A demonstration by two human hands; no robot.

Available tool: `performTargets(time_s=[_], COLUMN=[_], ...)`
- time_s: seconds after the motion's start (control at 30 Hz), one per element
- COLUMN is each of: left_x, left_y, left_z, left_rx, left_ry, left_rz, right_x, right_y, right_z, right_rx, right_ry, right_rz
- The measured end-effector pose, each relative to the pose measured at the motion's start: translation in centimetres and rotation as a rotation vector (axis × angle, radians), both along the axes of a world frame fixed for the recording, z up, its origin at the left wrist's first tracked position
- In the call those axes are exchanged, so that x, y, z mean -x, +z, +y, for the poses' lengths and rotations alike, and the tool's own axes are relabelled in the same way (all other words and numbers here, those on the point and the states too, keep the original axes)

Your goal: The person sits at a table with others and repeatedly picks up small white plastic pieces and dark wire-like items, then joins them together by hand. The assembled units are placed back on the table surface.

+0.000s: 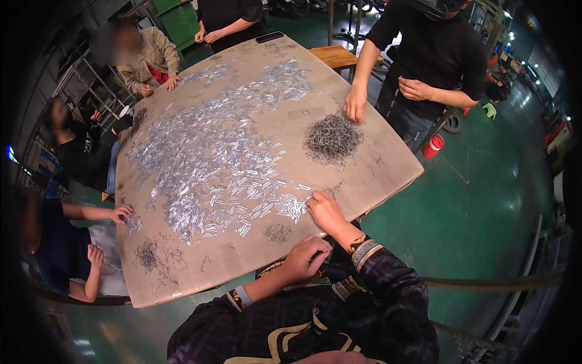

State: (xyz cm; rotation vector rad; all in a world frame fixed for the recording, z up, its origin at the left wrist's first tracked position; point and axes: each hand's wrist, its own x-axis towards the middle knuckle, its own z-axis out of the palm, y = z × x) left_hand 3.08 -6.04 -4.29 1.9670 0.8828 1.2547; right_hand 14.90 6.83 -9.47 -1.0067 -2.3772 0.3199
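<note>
Many small, shiny, elongated metal pieces [224, 145] lie scattered over a brown-covered table [254, 249]. At their near right edge, my right hand [328, 213] rests on the tabletop with its fingers bent together. What its fingertips pinch, if anything, is too small to make out. Closer to me, my left hand [306, 258] is held by the table's near edge, its fingers curled in and the thumb against them. Anything inside it is hidden. A small patch of thin dark wire bits [279, 232] lies beyond my left hand.
A dark heap of tangled wire pieces [333, 139] sits at the far right, under a co-worker's hand [355, 104]. Several other people work around the table. More wire bits [151, 255] lie at the near left. A phone [270, 37] lies at the far edge; a red container [433, 146] stands beyond the right edge.
</note>
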Motion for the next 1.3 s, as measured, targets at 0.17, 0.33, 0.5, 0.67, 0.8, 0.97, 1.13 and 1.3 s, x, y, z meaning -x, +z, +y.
performTargets(time_s=[0.17, 0.33, 0.5, 0.67, 0.8, 0.97, 1.13, 1.3], left_x=[0.2, 0.2, 0.2, 0.2, 0.2, -0.2, -0.9, -1.7], left_y=[0.1, 0.1, -0.6, -0.2, -0.3, -0.3, -0.6, -1.0], left_z=[0.2, 0.3, 1.4, 0.5, 0.8, 0.7, 0.4, -0.3], left_rx=[0.029, 0.043, 0.003, 0.075, 0.033, 0.15, 0.262, 0.341], left_ry=[0.007, -0.007, 0.007, 0.049, 0.071, 0.094, 0.118, 0.153], left_rz=[0.009, 0.022, 0.018, 0.029, 0.023, -0.034, -0.065, -0.03], right_x=[-0.1, 0.2, 0.4, -0.3, -1.9, -4.8, -6.6, -7.0], right_y=[1.3, 1.1, 0.5, 1.6, 3.3, 4.8, 6.2, 7.2], right_z=[-0.3, -0.4, 0.4, -0.6, -1.9, -4.6, -7.5, -9.0], right_rx=[0.116, 0.142, 0.254, 0.325, 0.712, 1.015, 0.951, 0.718], right_ry=[-0.046, -0.036, -0.086, -0.048, -0.118, -0.175, -0.237, -0.226], right_rz=[0.026, 0.056, 0.035, 0.153, 0.511, 0.863, 0.785, 0.581])
